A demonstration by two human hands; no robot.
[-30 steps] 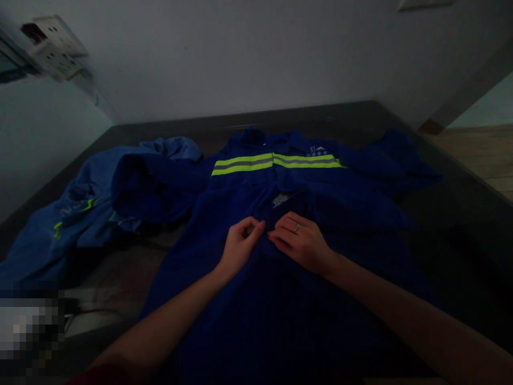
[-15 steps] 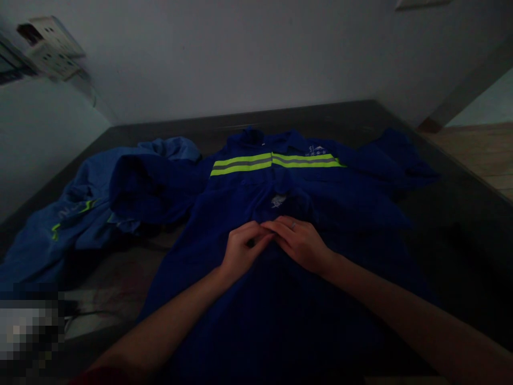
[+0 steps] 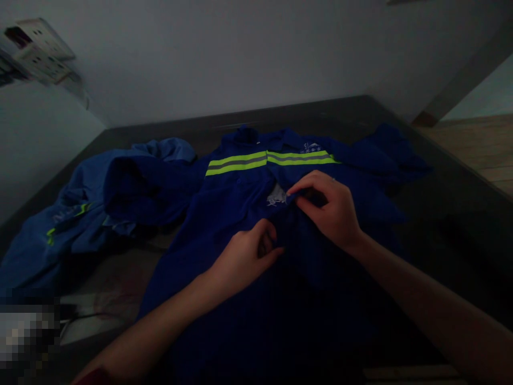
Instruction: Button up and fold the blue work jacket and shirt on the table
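Note:
A dark blue work jacket (image 3: pixel 236 214) lies face up, its collar at the far end, with a yellow-and-grey reflective band (image 3: pixel 236 163) across the chest. My right hand (image 3: pixel 332 208) pinches the edge of the jacket's front opening between thumb and fingers, lifting it slightly. Beside that pinch, a pale grey patch with white lettering (image 3: pixel 276 195) shows inside the opening. Nearer to me, my left hand (image 3: pixel 250 251) has its fingers curled on the front edge, thumb below; the cloth between them is dark and hard to make out.
A lighter blue garment (image 3: pixel 68 214) lies crumpled at the left, partly under the jacket's sleeve. The dark tabletop (image 3: pixel 320 111) meets a wall behind, and sockets (image 3: pixel 44 51) are mounted at upper left. A blurred-out object (image 3: pixel 24 337) sits at lower left.
My hands, which met at the jacket's middle, have come apart. The right one has moved up and right, drawing the front edge aside; the left has shifted slightly lower. More of the grey patch shows.

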